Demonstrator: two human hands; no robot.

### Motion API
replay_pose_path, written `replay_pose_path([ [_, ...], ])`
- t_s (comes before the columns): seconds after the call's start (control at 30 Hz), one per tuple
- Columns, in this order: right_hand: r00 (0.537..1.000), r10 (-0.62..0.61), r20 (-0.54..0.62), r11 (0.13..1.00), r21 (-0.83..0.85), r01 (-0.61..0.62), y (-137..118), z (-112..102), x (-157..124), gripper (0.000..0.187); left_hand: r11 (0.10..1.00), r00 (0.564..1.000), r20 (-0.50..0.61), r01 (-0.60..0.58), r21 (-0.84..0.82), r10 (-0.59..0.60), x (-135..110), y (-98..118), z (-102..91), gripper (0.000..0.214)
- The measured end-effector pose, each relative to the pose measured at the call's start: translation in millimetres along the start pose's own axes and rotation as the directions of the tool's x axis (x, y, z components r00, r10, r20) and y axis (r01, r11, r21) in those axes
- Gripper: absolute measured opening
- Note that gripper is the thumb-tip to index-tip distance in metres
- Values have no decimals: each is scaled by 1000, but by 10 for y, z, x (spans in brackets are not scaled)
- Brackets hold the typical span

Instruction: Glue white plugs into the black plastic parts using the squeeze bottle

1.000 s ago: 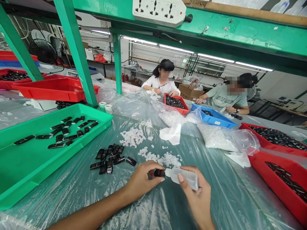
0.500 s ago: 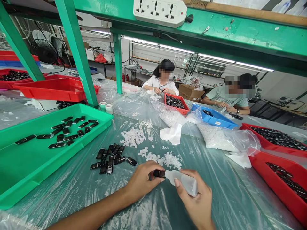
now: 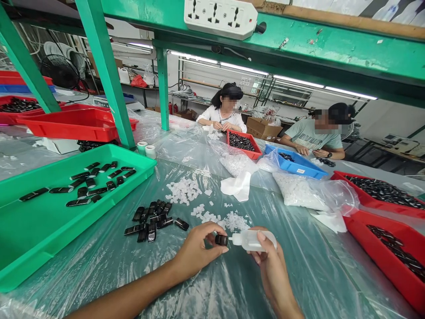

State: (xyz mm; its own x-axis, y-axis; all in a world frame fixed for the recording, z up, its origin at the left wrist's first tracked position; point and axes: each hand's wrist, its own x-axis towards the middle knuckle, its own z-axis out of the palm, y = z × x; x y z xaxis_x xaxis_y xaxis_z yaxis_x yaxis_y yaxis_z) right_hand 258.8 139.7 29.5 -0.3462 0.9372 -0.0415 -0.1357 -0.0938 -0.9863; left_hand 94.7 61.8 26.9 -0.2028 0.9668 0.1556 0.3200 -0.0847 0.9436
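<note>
Between the thumb and fingers of my left hand is a small black plastic casing, its end turned to the right. My right hand grips a translucent white squeeze bottle, held almost level. The bottle's thin nozzle points left at the casing's end; whether it touches is too small to tell. Beyond my left hand lies a pile of similar black casings. Small white pieces form one heap behind, and finer white bits lie just past the bottle.
A green tray with several black casings stands at left. Red trays with black parts line the right. Further back are a bag of white pieces, a blue tray and two people working. A green frame rises at left and crosses overhead.
The squeeze bottle has swung from tilted to nearly level, and its nozzle now shows at the casing. My right hand has turned with it. My left hand has barely moved.
</note>
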Motion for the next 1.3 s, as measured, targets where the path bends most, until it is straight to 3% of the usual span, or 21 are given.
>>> replay_pose_path([
  [0.13,997,77,-16,991,115,-74,10,0,19,31,1000,1000,8,-6,-29,6,-13,9,0,17],
  [0.47,996,80,34,914,395,-86,-46,-11,62,28,998,1000,24,-9,-55,10,-4,20,-1,14],
  [0.6,996,76,-55,921,387,-49,-30,-100,157,23,998,1000,26,-12,-56,14,-6,1,7,14],
  [0.7,993,-8,-115,973,228,34,-16,-198,247,30,998,999,32,-14,-57,15,-11,-12,6,14],
  [0.77,985,-98,-139,995,-11,97,-16,-264,307,39,999,999,41,-10,-47,12,-13,-14,3,13],
  [0.87,968,-213,-135,885,-446,132,-28,-371,389,43,1000,998,57,6,-12,-5,-13,-5,4,11],
  [0.93,963,-236,-130,781,-615,108,-34,-456,434,41,1000,998,56,14,-2,-13,-12,6,10,10],
  [1.13,970,-195,-144,572,-820,-7,-11,-689,526,34,1000,997,75,27,-12,-26,-15,2,24,11],
  [1.3,973,-177,-145,433,-900,-56,-53,-732,513,39,999,994,104,39,-10,-38,-8,-52,19,14],
])
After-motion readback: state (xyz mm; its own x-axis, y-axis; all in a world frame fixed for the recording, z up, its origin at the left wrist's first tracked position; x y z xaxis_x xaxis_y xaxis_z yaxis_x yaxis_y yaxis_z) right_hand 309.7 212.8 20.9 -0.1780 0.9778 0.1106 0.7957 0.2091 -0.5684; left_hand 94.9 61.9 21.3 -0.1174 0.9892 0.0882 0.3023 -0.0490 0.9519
